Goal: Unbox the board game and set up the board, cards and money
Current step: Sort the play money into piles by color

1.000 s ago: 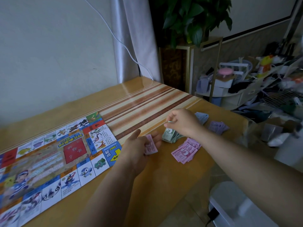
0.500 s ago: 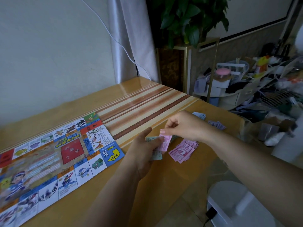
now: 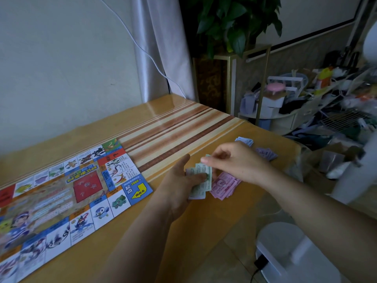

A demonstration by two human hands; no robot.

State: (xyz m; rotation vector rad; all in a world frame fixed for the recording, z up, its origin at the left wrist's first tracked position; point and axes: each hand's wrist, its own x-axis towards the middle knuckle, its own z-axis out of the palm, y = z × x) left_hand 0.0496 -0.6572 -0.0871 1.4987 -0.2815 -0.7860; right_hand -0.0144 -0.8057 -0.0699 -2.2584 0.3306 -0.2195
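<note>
Floor, near right: white round base (image 3: pixel 285 248), black plug at its edge.

Bench (image 3: pixel 183 231): board (image 3: pixel 61 201) unfolded and flat on the left part, running out of view at near left. Its blue corner square with the yellow arrow is the part closest to the hands.

Left hand (image 3: pixel 177 182) is just right of that corner, above the bench, holding a wad of green notes (image 3: pixel 201 170): thumb across the top, fingers underneath.

Right hand (image 3: pixel 240 162) reaches in from the right, fingers curled, pinching the far edge of the same green notes. Index tip lies on the top note.

Pink notes (image 3: pixel 223 185): loose heap flat on the bench, just right of the green wad, partly under the right wrist.

Further out, near the bench's right edge: purple notes (image 3: pixel 267 154), then blue notes (image 3: pixel 244 141). Small separate heaps, both partly hidden behind the right hand.

Behind: curtain (image 3: pixel 161 48), white cable (image 3: pixel 142 48), potted plant (image 3: pixel 234 23) on a gold-framed stand (image 3: pixel 230 82). Cluttered shelf (image 3: pixel 326 99) at far right.
</note>
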